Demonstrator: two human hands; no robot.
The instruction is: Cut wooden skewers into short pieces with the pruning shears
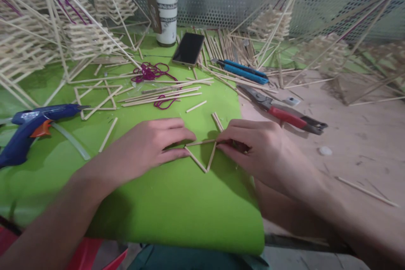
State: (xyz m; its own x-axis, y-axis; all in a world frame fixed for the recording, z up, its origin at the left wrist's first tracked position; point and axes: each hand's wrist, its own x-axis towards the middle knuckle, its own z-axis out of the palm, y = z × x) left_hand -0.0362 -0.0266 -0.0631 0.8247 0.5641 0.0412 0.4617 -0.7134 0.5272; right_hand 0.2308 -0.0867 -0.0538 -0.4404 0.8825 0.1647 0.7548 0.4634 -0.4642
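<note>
A small triangle of thin wooden sticks [198,162] lies on the green mat [177,211] in front of me. My left hand [161,141] pinches its left corner between thumb and fingers. At its right corner, my right hand [249,141] closes thumb and fingertips on the triangle. Just beyond the right fingertips, a pair of short wooden sticks [217,121] lies side by side, partly hidden by that hand. Left of my left hand are a loose stick [108,135] and a blue hot glue gun [41,120] with an orange trigger. A star of joined sticks [99,98] lies behind them.
Hanging stick structures [85,40] crowd the back left, with more at right [272,23]. Purple string [152,71], a phone [189,48], a white cup [166,6], a blue cutter [245,71] and red-handled pliers [284,114] lie beyond my hands. Several stick piles [226,46] are behind.
</note>
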